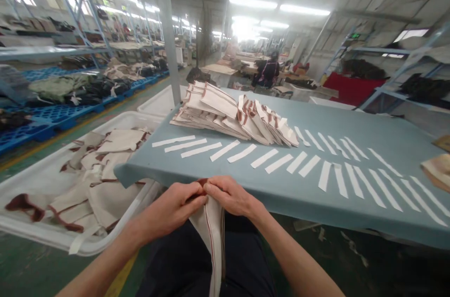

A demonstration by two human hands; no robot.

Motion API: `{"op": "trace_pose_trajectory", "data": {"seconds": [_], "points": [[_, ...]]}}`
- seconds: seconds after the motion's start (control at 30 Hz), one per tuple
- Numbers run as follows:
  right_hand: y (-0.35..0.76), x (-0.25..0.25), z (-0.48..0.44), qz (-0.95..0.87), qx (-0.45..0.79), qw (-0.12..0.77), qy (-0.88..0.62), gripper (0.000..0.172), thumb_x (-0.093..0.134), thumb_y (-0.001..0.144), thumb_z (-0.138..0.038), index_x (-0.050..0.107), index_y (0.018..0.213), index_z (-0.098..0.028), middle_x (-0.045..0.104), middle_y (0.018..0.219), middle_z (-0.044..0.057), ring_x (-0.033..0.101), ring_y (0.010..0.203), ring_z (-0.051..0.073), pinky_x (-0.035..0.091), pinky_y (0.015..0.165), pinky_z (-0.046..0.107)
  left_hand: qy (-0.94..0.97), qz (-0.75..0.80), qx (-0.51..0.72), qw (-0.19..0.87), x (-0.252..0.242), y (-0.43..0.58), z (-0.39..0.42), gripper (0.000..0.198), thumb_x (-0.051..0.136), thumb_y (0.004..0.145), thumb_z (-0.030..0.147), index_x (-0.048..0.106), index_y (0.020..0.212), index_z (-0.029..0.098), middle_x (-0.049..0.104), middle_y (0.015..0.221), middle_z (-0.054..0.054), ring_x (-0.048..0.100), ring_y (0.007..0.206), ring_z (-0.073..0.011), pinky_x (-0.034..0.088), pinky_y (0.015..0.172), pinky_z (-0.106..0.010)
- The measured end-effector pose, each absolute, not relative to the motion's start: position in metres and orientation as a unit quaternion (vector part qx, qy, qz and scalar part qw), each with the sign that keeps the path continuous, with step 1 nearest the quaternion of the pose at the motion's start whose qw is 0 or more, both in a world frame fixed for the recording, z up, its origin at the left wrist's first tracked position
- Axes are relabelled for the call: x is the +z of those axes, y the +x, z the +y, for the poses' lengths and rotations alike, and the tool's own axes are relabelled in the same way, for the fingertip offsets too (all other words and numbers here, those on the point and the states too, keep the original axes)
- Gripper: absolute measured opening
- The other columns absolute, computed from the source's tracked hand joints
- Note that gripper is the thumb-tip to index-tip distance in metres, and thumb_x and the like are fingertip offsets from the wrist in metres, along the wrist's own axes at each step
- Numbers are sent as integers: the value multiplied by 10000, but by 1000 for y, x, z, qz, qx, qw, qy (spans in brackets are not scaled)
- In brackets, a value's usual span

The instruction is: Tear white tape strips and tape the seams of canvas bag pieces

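Both my hands pinch the top edge of a cream cloth piece with a dark red stripe (213,231), which hangs down over my lap. My left hand (177,205) is closed on its left side and my right hand (228,194) on its right side, thumbs nearly touching at the brown trim. They are held just in front of the near edge of the blue-grey table (369,128). A row of several white strips (277,163) lies across the table, and behind it sits a fanned stack of cream pieces with brown trim (232,116).
A white tub (35,229) at my left holds several more cream and brown cloth pieces. A grey post (167,30) rises behind the table. Blue pallets with fabric bundles (70,91) and shelving line the left. A person (267,72) works far off. Tan fabric (438,168) lies at the table's right edge.
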State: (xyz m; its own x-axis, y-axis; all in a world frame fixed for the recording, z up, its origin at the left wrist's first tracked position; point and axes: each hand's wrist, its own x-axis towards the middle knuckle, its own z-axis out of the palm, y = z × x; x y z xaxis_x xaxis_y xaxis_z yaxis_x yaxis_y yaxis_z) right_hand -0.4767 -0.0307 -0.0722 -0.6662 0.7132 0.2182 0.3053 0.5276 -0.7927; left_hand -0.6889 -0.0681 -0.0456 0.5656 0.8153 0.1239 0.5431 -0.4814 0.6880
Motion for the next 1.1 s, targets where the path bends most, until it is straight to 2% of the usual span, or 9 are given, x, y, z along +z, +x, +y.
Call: {"op": "trace_pose_trajectory", "data": {"seconds": [0.13, 0.3, 0.57, 0.7, 0.8, 0.9, 1.03, 1.1], "points": [[-485, -84, -34, -839, 349, 257, -328, 396, 427, 1076, -322, 417, 695, -214, 444, 687, -39, 416, 677, 134, 297, 679, 295, 828, 427, 235, 278, -63, -691, -79, 310, 422, 1087, 311, 621, 864, 228, 688, 815, 4, 614, 728, -181, 427, 707, -294], [-490, -100, -39, -819, 364, 249, -367, 148, 763, 909, -322, 673, 873, -209, 689, 862, -5, 592, 832, 176, 396, 808, 304, 807, 472, 234, 266, -81, -699, -82, 377, 371, 1094, 376, 536, 784, 240, 648, 752, 1, 604, 683, -197, 424, 695, -327], [-502, -112, -31, -822, 351, 232, -384, 227, 844, 827, -328, 701, 953, -206, 755, 949, 24, 658, 893, 207, 458, 875, 326, 785, 481, 216, 325, -94, -716, -77, 339, 425, 1080, 418, 624, 871, 242, 714, 837, -8, 674, 779, -210, 484, 748, -320], [-514, -116, -22, -808, 380, 208, -399, 238, 837, 819, -321, 696, 977, -213, 766, 974, 22, 674, 919, 218, 469, 894, 347, 768, 500, 251, 312, -107, -722, -71, 367, 415, 1066, 395, 569, 772, 241, 679, 741, 5, 639, 688, -189, 477, 691, -306], [-525, -124, -8, -782, 431, 207, -401, 216, 804, 855, -313, 701, 1014, -211, 768, 1015, 27, 691, 949, 214, 490, 896, 344, 736, 518, 291, 325, -118, -723, -65, 402, 372, 1072, 400, 484, 717, 249, 571, 636, 37, 543, 567, -159, 407, 563, -277], [-533, -133, 16, -756, 448, 225, -421, 176, 731, 936, -326, 708, 1060, -202, 768, 1020, 23, 697, 943, 181, 513, 870, 305, 703, 529, 330, 342, -128, -724, -61, 418, 373, 1076, 425, 448, 702, 254, 505, 602, 52, 502, 527, -149, 368, 515, -266], [-544, -135, 67, -774, 336, 171, -509, 174, 642, 1018, -347, 736, 1014, -200, 788, 945, 14, 694, 838, 154, 485, 755, 265, 684, 533, 376, 327, -144, -725, -55, 409, 412, 1082, 393, 492, 708, 250, 585, 644, 27, 571, 573, -162, 395, 525, -263], [-552, -132, 102, -783, 292, 148, -529, 195, 614, 1039, -357, 743, 1015, -212, 797, 958, 21, 698, 846, 167, 473, 751, 276, 684, 533, 388, 314, -154, -727, -53, 390, 434, 1082, 362, 532, 722, 250, 628, 660, 19, 621, 606, -169, 433, 551, -258]]}}
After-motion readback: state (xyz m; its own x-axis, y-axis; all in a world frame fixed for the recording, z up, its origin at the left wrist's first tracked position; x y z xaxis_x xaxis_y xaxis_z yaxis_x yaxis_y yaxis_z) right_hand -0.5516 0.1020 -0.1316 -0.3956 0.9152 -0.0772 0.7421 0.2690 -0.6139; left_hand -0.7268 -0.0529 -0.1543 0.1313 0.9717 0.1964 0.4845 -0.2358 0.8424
